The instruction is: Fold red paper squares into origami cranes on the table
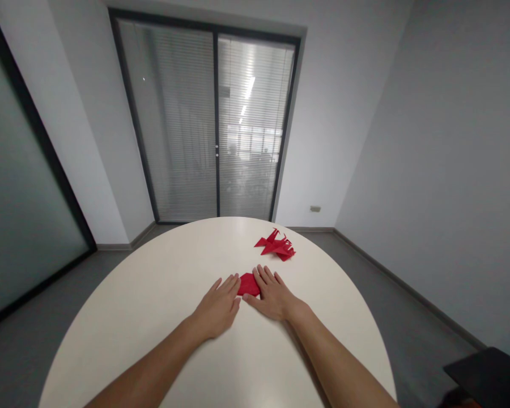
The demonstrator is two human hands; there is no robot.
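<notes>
A small sheet of red paper (249,284) lies flat on the round pale table (153,306), its side edges partly covered by my fingers. My left hand (219,304) rests at the paper's left edge, fingers stretched out and nothing gripped. On the other side, my right hand (272,293) lies palm down over the right edge, with its fingers spread and its thumb along the near edge. Whether the paper has folds under my hands cannot be seen.
Beyond my right hand, several red folded-paper figures (277,246) sit clustered near the table's far edge. A glass door with blinds (187,130) stands behind the table. A dark object, perhaps a chair (491,374), is at the lower right.
</notes>
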